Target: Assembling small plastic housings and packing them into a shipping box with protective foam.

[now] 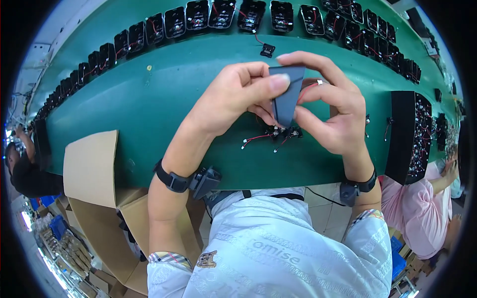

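Note:
Above the middle of the green table (184,64), my left hand (231,97) grips a dark grey plastic housing (285,102), its thumb flat on the smooth outer face. The housing is tilted up on edge, so its inside is hidden. My right hand (335,107) closes on the other side of it, forefinger at the top corner, other fingers curled by the open side. A red wire with a white connector (319,82) sticks out by those fingers. Small black parts with red wires (278,133) lie just below the housing, partly covered by it.
Open black housings (222,14) with red wires line the far edge. A small black part (267,49) lies ahead of my hands. At right stands a black bin (402,139) of small wired parts; a cardboard box (92,169) stands at left. People sit at both sides.

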`<state>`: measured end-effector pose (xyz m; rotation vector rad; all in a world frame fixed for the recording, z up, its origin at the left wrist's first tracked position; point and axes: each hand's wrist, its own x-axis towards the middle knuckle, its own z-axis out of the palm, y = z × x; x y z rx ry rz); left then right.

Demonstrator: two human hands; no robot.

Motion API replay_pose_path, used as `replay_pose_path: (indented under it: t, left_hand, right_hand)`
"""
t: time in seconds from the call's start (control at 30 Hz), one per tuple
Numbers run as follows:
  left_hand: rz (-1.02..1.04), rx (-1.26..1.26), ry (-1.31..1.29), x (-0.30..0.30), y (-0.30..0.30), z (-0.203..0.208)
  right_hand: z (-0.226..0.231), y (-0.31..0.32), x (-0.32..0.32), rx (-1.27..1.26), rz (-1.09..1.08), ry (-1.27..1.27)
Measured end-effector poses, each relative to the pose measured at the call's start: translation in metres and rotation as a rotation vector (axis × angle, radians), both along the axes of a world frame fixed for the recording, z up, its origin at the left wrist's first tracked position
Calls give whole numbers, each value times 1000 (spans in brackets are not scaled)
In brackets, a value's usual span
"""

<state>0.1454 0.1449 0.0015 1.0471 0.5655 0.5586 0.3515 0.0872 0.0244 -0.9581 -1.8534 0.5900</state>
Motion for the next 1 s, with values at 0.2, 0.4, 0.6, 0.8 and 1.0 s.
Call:
replay_pose_path:
  t: [0.2,0.4,0.6,0.8,1.0]
  left_hand:
    - [52,-60,65,-5,-1,12]
    - [-58,-15,-102,-24,0,1]
    - [-136,-112,-215,-56,7,-3]
    - [-236,-263,-229,-50,7,15]
    - [-196,-109,-303,-48,4,-7]
  right_hand:
    - [-6,6,0,-74,132,-77]
    - [-17,2,-34,-2,-60,71]
    - [-25,9,-55,-88,27,211]
    - [-34,4,-36,-590,-126,509]
    - [-40,20,-48,-925,517,1025]
